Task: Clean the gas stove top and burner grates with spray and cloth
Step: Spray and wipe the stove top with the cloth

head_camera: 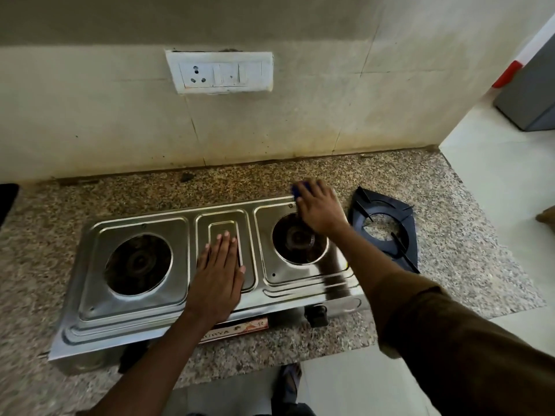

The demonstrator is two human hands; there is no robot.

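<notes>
Left hand [217, 274] flat, bracing stove [150, 310]; right hand [319, 210] gripping blue cloth [298, 190], wiping far corner; grate [387, 226] set aside.

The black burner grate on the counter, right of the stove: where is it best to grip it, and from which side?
Probably from the right, open side, by the outer frame of the burner grate. It lies flat on the counter, apart from the stove. The frame edge is a plain bar, while the prongs point inward and upward.
</notes>
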